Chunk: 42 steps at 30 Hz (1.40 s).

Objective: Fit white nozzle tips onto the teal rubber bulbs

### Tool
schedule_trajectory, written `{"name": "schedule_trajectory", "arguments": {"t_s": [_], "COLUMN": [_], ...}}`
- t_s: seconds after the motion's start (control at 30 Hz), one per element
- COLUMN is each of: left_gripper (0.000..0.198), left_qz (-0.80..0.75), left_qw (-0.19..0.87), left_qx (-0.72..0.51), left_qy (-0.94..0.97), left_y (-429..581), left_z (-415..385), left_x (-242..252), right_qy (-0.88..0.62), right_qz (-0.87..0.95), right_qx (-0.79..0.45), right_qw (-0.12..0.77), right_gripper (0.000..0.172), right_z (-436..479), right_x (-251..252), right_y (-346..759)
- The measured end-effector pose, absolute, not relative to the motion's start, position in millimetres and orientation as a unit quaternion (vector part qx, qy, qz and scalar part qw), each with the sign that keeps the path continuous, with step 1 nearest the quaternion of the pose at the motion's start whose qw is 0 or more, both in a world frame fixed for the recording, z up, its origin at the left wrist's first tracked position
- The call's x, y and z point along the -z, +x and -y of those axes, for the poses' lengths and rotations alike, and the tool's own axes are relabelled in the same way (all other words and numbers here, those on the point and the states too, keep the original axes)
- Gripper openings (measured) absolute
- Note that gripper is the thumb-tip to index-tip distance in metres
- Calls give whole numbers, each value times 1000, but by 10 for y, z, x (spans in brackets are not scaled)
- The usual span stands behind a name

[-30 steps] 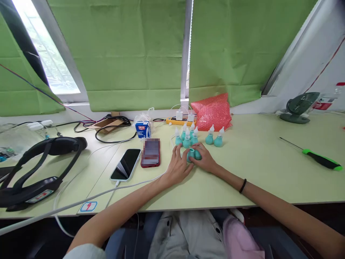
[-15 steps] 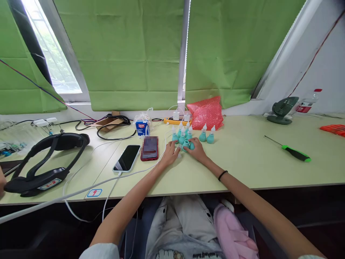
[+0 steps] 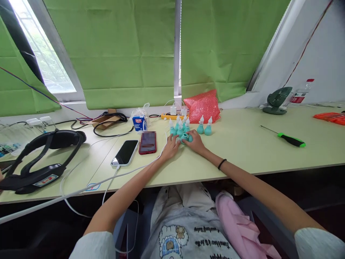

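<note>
Between my hands stands a teal squeeze bulb [image 3: 184, 137] of a nasal aspirator, its round mouth uncovered. My right hand [image 3: 196, 142] has its thumb against this bulb, and its curled fingers cover part of another teal bulb [image 3: 190, 138]. My left hand [image 3: 170, 146] is on the other side, fingers bent close together around something small and pale that is mostly hidden. Just behind, several assembled nasal aspirators [image 3: 180, 128] with clear pointed tips stand in a cluster. Two more, a nearer aspirator [image 3: 207, 129] and one beside it [image 3: 200, 127], stand upright to the right.
Left of my hands lie a red-cased phone [image 3: 147, 143] and a white phone [image 3: 125, 153] on a cable. A blue drink carton [image 3: 139, 123], pink bubble-wrap bag [image 3: 203, 107] and yellow power strip [image 3: 168, 117] are behind. A screwdriver [image 3: 287, 138] and fan [image 3: 277, 101] are right, a black headset [image 3: 45, 158] left.
The camera view has tilted and shifted, so the table sits a little higher and further left. My hands keep nearly the same places around the uncovered bulb.
</note>
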<state>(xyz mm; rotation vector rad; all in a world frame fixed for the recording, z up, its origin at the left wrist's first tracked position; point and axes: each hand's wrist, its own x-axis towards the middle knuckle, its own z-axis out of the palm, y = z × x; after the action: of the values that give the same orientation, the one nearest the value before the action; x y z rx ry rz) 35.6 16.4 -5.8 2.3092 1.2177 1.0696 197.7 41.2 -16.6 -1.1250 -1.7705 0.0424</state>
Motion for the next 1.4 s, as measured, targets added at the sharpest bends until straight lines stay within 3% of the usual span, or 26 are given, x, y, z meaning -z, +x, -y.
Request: {"name": "schedule_trajectory", "arguments": {"t_s": [0.33, 0.57, 1.0, 1.4], "left_gripper": [31, 30, 29, 28], "left_qz": [-414, -421, -410, -429], "left_qw": [168, 136, 130, 152], "left_qx": [-384, -385, -399, -460], "left_qy": [808, 810, 810, 762], "left_y": [347, 344, 383, 391], "left_z": [-166, -140, -113, -223], "left_x": [25, -16, -8, -24], "right_qy": [-454, -445, -450, -441], "right_qz": [730, 717, 718, 693], "right_qx": [-20, -23, -9, -24], "right_qw": [511, 537, 530, 570], "right_gripper": [25, 36, 39, 31], "right_z": [-360, -319, -341, -368], "right_x": [97, 30, 96, 32], "right_y": [1956, 2009, 1967, 1986]}}
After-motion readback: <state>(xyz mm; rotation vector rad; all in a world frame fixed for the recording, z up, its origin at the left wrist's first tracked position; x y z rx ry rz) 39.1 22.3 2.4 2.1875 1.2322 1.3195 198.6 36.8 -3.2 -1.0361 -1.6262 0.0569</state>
